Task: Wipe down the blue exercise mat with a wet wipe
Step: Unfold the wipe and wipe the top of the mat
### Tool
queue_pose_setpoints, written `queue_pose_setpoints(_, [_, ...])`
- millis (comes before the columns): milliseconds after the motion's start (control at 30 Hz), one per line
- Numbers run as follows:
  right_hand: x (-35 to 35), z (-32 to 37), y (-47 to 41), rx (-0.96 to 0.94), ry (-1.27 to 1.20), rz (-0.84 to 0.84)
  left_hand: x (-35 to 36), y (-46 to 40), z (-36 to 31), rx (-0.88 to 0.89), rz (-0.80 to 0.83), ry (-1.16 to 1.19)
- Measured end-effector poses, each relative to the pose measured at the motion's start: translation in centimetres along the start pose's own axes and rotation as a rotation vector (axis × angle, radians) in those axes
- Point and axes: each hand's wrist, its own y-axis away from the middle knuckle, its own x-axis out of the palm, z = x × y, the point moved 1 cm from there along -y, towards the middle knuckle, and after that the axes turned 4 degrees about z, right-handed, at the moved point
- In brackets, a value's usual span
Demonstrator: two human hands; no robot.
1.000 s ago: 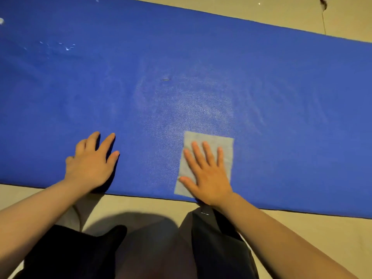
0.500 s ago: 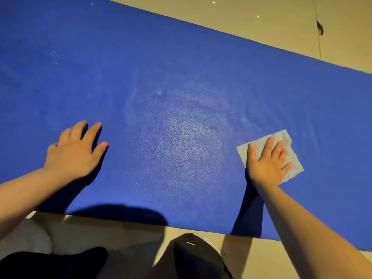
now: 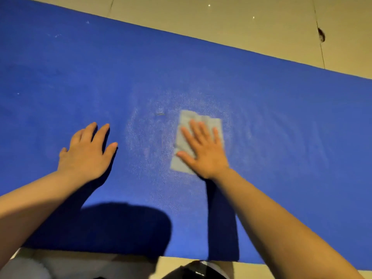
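Pressing flat on the wet wipe (image 3: 198,135), the right hand (image 3: 205,153) is lying palm down with its fingers straight and slightly spread, not curling round anything; the pale grey wipe is showing past the fingertips and along the thumb side of the hand, while its near right part is hiding under the palm. The wipe is lying on the blue exercise mat (image 3: 281,121), which is stretching across the floor (image 3: 231,19) well beyond both hands on either side. To the left of the right hand, well apart from the wipe, the left hand (image 3: 86,156) is resting palm down on the bare mat, fingers relaxed and extended, holding nothing. Between the two hands and around the wipe, the mat surface is showing a lighter, speckled patch, and a small dark mark (image 3: 160,114) is sitting just beyond that patch, a little to the left of the wipe's far edge. Both forearms are reaching in from the near side, casting dark shadows on the mat below the hands. Beyond the mat's far edge, beige floor tiles are showing, with a dark chip (image 3: 321,35) at a tile seam far off to the right
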Motion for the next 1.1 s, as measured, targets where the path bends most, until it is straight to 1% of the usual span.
queue_pose_setpoints(33, [-0.5,-2.6,0.3,0.128,0.013,-0.013,-0.2,-0.4,0.2,-0.013,0.004,0.018])
queue_pose_setpoints(100, [-1.9,-7.1,1.4,0.412,0.007,0.015,-0.6,-1.4,0.6,-0.037,0.007,0.041])
queue_pose_setpoints(167, [-3.1,-9.6,2.3,0.687,-0.074,-0.007,-1.0,-2.4,1.2,-0.072,0.004,0.06])
queue_pose_setpoints(233, [-3.6,-10.0,1.8,0.863,-0.157,-0.032,-1.3,-3.2,1.9,-0.13,-0.005,0.082])
queue_pose_setpoints(267, [-3.6,-9.4,0.9,0.908,-0.17,-0.042,-1.5,-3.7,2.1,-0.158,-0.005,0.088])
queue_pose_setpoints(300, [-3.4,-8.6,-0.1,0.921,-0.164,-0.045,-1.7,-4.2,2.2,-0.177,0.0,0.096])
queue_pose_setpoints(333, [-3.3,-7.4,-1.3,0.891,-0.14,-0.034,-2.0,-4.8,2.0,-0.185,0.008,0.111])
queue_pose_setpoints(367, [-3.0,-5.9,-2.5,0.822,-0.103,-0.009,-2.3,-5.3,1.7,-0.184,0.013,0.127])
queue_pose_setpoints(433, [-2.3,-2.2,-5.2,0.632,-0.03,0.046,-2.9,-6.4,0.7,-0.166,0.026,0.141])
queue_pose_setpoints(567, [-1.4,6.1,-9.8,0.202,0.045,0.082,-2.8,-7.8,-0.4,-0.19,0.081,0.137])
queue_pose_setpoints(633, [-1.5,7.3,-11.4,0.023,0.069,0.09,-2.7,-8.3,0.1,-0.187,0.106,0.145])
queue_pose_setpoints(667, [-1.8,6.8,-12.1,-0.032,0.071,0.081,-3.0,-8.6,0.4,-0.179,0.127,0.168])
queue_pose_setpoints(700, [-2.0,5.6,-12.7,-0.045,0.065,0.062,-3.4,-8.9,0.7,-0.169,0.151,0.202])
queue_pose_setpoints(733, [-2.5,4.0,-13.2,-0.009,0.059,0.036,-3.9,-9.2,0.9,-0.158,0.178,0.234])
queue_pose_setpoints(767, [-3.0,2.1,-13.6,0.071,0.05,0.014,-4.4,-9.4,0.9,-0.152,0.209,0.255])
queue_pose_setpoints(833, [-4.2,-2.2,-14.0,0.289,0.006,-0.023,-4.9,-9.6,1.4,-0.145,0.254,0.255])
queue_pose_setpoints(933, [-6.2,-7.3,-14.9,0.611,-0.074,-0.06,-3.7,-9.6,2.3,-0.119,0.286,0.195])
queue_pose_setpoints(1033, [-7.9,-8.9,-17.8,0.876,-0.194,-0.115,-3.2,-10.0,2.8,-0.108,0.318,0.22])
queue_pose_setpoints(1067, [-8.2,-8.5,-19.0,0.933,-0.224,-0.123,-3.4,-10.0,2.7,-0.108,0.311,0.231])
queue_pose_setpoints(1100, [-8.4,-7.7,-20.5,0.947,-0.228,-0.112,-3.6,-9.9,2.4,-0.117,0.296,0.243])
